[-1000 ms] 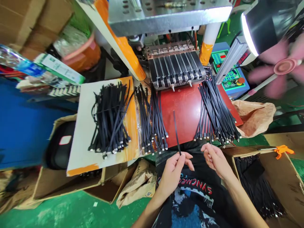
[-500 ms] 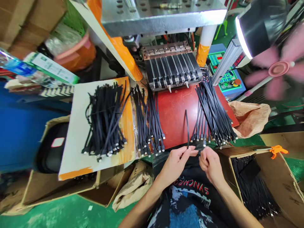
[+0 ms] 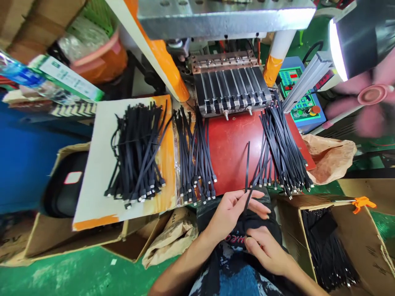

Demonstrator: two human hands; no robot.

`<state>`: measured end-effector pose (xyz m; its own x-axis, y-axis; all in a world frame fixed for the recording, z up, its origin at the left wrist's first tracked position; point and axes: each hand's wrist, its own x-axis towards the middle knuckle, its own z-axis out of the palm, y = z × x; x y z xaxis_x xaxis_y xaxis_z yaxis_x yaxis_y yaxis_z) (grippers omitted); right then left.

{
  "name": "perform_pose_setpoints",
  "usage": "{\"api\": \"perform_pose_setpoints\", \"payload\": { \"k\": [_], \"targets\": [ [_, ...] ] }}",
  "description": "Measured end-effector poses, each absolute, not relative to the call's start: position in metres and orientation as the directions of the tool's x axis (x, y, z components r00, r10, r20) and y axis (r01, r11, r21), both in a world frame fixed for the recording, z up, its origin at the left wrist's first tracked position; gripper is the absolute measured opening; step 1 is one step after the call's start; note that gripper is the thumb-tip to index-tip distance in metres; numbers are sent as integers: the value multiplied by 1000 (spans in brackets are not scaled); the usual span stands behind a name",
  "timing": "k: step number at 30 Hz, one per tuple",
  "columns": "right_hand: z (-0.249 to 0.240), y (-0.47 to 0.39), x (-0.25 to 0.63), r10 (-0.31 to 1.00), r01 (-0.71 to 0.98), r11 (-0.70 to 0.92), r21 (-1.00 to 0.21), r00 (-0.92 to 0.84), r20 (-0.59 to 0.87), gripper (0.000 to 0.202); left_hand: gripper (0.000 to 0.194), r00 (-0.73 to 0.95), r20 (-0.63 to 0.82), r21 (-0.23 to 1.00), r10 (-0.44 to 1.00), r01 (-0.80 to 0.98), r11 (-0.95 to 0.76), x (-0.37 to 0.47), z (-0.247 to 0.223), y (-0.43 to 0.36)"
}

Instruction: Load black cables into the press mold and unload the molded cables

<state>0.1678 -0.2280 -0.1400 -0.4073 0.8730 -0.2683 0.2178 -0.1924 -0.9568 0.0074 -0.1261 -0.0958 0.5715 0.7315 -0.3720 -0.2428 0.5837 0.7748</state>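
A short black cable [image 3: 247, 164] stands up from my left hand [image 3: 230, 209], which is closed on it between thumb and fingers at the red board's front edge. Another black strip passes across the same fingers toward my right hand [image 3: 267, 248], lower and to the right. That hand is closed in a pinch near the strip's lower end, which is hard to see against the dark shirt. A pile of black cables [image 3: 285, 156] lies on the right of the red board [image 3: 231, 156], and more cables [image 3: 196, 160] lie at its left edge.
Behind the board sits a metal fixture [image 3: 233, 88] under a press plate [image 3: 225, 22]. A large cable bundle [image 3: 138, 152] rests on the white board [image 3: 95, 172]. A control box [image 3: 300, 96], a pink fan [image 3: 372, 95] and a cardboard box [image 3: 367, 242] of cables stand right.
My right hand has moved down and toward me, with a black strip now between the hands. My left hand has kept the upright cable. The view has shifted slightly.
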Motion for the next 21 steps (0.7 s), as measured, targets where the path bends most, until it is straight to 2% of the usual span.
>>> {"api": "perform_pose_setpoints", "payload": {
  "k": [3, 5, 7, 9, 11, 13, 15, 17, 19, 21],
  "targets": [
    [-139, -236, 182, 828, 316, -203, -927, -449, -335, 58, 42, 584, -316, 631, 748, -459, 625, 2, -80, -129],
    [-137, -229, 190, 835, 359, -205, -911, -422, -354, 58, 36, 498, -310, 588, 810, -569, 575, -3, -71, -133],
    [-132, -216, 193, 824, 403, -174, -898, -440, -357, 57, 32, 346, -298, 615, 890, -643, 456, -7, -67, -138],
    [-121, -201, 194, 765, 450, -126, -884, -523, -375, 57, 32, 208, -221, 704, 953, -642, 303, -10, -68, -146],
    [-105, -184, 193, 707, 468, -76, -880, -597, -379, 50, 34, 127, -130, 797, 983, -576, 180, -12, -72, -155],
    [-88, -167, 190, 737, 420, -59, -905, -593, -323, 37, 36, 127, -115, 868, 985, -469, 162, -14, -77, -162],
    [-74, -151, 180, 842, 281, -45, -958, -505, -188, 41, 37, 178, -171, 931, 969, -291, 218, -16, -79, -167],
    [-66, -137, 165, 931, 136, -18, -991, -359, -66, 35, 40, 226, -218, 970, 949, -57, 236, -19, -80, -169],
    [-64, -125, 151, 968, 49, -28, -998, -248, -39, 29, 43, 286, -226, 970, 931, 155, 188, -25, -80, -166],
    [-66, -115, 141, 976, -4, -72, -997, -206, -70, 33, 44, 383, -253, 944, 888, 297, 141, -34, -77, -158]
  ]
}}
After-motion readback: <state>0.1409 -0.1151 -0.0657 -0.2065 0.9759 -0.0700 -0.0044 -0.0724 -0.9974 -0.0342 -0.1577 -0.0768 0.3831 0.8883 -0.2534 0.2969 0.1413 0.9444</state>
